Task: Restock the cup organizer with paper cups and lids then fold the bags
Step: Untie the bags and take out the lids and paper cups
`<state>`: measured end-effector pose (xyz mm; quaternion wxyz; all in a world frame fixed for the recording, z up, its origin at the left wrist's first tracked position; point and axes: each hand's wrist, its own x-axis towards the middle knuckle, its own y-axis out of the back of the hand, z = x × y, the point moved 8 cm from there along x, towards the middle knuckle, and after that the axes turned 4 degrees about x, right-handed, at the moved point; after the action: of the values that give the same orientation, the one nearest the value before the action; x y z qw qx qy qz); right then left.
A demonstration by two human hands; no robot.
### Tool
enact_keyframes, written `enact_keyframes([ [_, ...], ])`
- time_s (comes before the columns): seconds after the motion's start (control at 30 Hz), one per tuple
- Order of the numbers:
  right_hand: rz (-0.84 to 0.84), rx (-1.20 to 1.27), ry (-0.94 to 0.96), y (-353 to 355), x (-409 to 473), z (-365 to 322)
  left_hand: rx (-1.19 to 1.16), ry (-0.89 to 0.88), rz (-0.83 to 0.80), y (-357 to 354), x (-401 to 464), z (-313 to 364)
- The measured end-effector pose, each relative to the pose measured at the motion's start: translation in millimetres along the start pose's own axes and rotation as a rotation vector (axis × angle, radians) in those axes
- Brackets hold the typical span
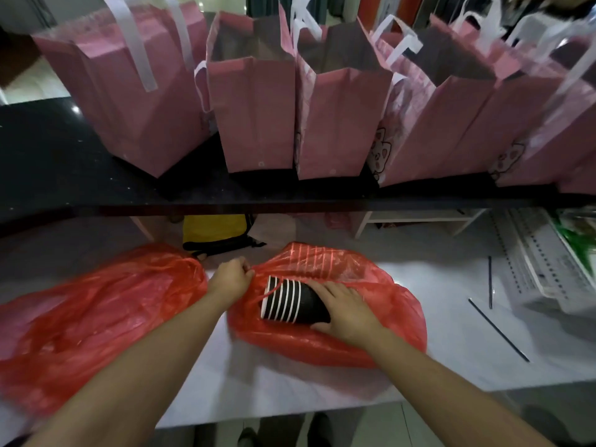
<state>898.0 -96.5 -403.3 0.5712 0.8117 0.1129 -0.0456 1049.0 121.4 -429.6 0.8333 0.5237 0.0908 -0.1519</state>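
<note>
Head view: my two hands work at the near edge of a white table (451,333), under a black shelf (80,162).
Left red bag (96,304): one, slumped flat at the near left, well apart from my grip; I judge it waits to be emptied or folded.
Left hand (230,279): fingers curled tight on the bunched mouth of the right red bag (396,321), pinching it so the opening stays wide.
Cup stack (290,301): one nested stack of black paper cups with white rims, about eight rims showing, lying on its side in that bag's mouth, rims to the left.
Right hand (348,312): fingers spread and wrapped over the stack's closed end, gripping it, I judge to slide it out.
Pink bags (258,108): five or so standing upright on the shelf, far side.
Black straws (498,330): two, loose at the right.
Organizer: I cannot tell where it is.
</note>
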Motion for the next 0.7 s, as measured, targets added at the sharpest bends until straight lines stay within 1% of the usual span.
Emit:
enact_keyframes([
  [0.07,-0.022,0.078,-0.012,1.1,2.2,1.8,0.001,-0.02,-0.03,-5.8,-2.7,3.0],
  [0.13,-0.028,0.167,-0.024,4.4,-1.2,5.0,-0.069,-0.078,-0.011,-2.0,-8.4,12.6],
  [0.2,-0.017,0.225,-0.031,11.6,-8.2,3.5,-0.134,-0.152,0.011,11.3,-17.3,22.9],
  [0.3,0.031,0.244,-0.034,33.6,-17.9,-4.3,-0.179,-0.278,0.048,41.0,-32.0,41.5],
  [0.4,0.123,0.228,-0.085,70.1,-24.2,-6.1,-0.202,-0.438,0.136,74.7,-49.8,65.1],
  [0.47,0.205,0.206,-0.121,91.9,-26.2,-5.9,-0.19,-0.583,0.201,92.7,-65.5,82.7],
  [0.57,0.325,0.167,-0.244,114.4,-29.0,-6.8,-0.076,-0.795,0.261,103.7,-94.5,109.4],
  [0.63,0.421,0.112,-0.373,128.3,-32.9,-5.7,-0.004,-0.861,0.322,107.3,-110.9,121.3],
  [0.7,0.519,0.123,-0.441,142.8,-38.3,-7.5,0.029,-0.883,0.37,110.8,-124.5,126.2],
])
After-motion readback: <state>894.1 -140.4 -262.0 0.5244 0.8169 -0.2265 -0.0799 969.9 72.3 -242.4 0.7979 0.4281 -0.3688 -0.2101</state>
